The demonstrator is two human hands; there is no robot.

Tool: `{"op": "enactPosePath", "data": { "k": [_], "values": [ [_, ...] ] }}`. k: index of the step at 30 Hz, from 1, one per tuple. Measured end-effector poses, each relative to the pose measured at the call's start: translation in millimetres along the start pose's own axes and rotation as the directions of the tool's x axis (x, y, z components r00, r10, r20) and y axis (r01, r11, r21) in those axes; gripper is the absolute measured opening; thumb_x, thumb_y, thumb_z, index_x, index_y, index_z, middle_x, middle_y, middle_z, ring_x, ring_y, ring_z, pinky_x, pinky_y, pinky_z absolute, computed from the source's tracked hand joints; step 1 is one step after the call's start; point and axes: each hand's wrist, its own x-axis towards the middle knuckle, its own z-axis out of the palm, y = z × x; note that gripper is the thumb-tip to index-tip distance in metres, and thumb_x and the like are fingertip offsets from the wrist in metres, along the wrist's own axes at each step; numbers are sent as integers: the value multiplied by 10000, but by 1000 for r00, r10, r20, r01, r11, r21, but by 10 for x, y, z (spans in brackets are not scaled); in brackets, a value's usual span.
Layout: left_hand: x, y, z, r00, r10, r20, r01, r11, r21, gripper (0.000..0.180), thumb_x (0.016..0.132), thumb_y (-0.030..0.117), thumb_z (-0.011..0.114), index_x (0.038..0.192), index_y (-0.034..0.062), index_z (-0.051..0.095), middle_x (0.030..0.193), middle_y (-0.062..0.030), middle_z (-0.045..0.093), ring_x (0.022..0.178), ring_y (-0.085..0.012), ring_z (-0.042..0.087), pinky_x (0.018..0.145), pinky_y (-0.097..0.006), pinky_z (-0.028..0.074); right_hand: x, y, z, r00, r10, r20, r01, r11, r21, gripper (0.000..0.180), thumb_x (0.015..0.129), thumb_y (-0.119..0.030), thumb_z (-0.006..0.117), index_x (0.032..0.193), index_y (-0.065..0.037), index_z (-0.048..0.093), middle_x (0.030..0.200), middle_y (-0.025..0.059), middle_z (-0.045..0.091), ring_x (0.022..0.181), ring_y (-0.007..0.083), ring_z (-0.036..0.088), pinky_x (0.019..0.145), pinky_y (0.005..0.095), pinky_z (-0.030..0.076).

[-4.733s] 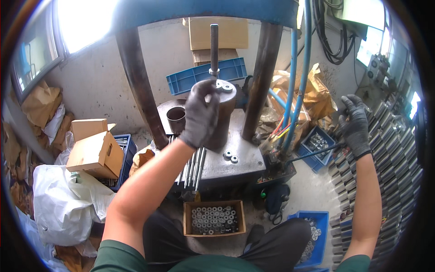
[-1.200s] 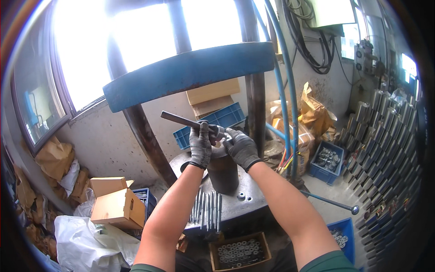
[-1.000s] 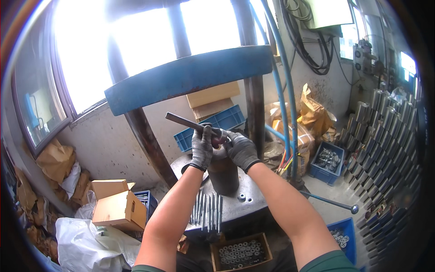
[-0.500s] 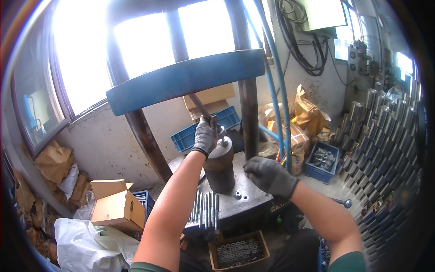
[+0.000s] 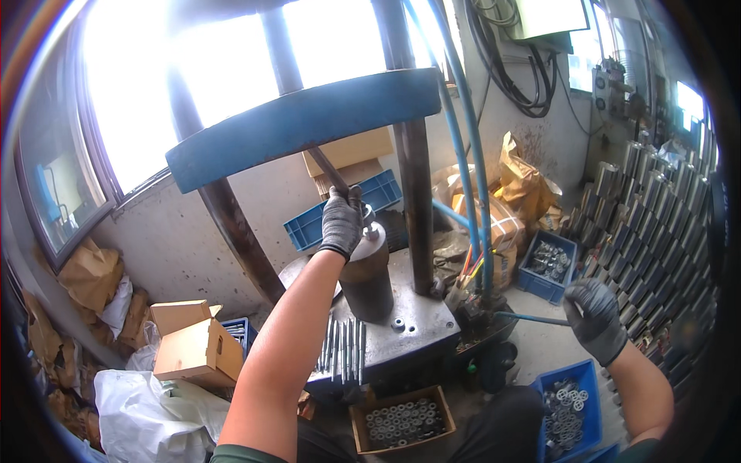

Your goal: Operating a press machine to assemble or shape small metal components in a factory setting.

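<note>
left hand [image 5: 341, 222], gloved, centre frame, closed round dark steel rod [image 5: 330, 171]; rod's long axis tilts up and left from fist toward blue crossbeam [image 5: 305, 123], lower end hidden in glove, seemingly at top of dark cylinder die [image 5: 367, 276] just below. die stands upright on grey press bed [image 5: 409, 328]. right hand [image 5: 594, 320], gloved, lower right, well apart, curled on thin blue lever [image 5: 529, 317] lying about level; full clasp hard to tell. left hand far nearer to rod.

Metal workshop; press [image 5: 309, 127]; parts crates [image 5: 549, 266]
</note>
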Motion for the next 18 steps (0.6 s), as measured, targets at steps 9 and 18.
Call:
{"op": "enactPosePath", "data": {
  "k": [9, 18],
  "values": [
    [-58, 95, -12, 993, -114, 16, 115, 972, -204, 329, 1105, 346, 587, 1143, 21, 551, 745, -96, 669, 650, -204, 693, 579, -377, 549, 1246, 419, 651, 936, -67, -346, 49, 997, -62, 349, 851, -4, 736, 1190, -48, 667, 1155, 185, 691, 1022, 391, 718, 898, 442, 605],
    [99, 169, -1, 992, 33, 125, -64, 966, 251, 404, 1133, 408, 495, 1195, 17, 577, 797, -130, 699, 702, -250, 729, 658, -408, 602, 1232, 332, 592, 957, 245, -159, -254, 966, -40, 650, 864, -179, 784, 1450, -27, 548, 1276, 239, 656, 1032, 398, 727, 887, 457, 609]
  ]
}}
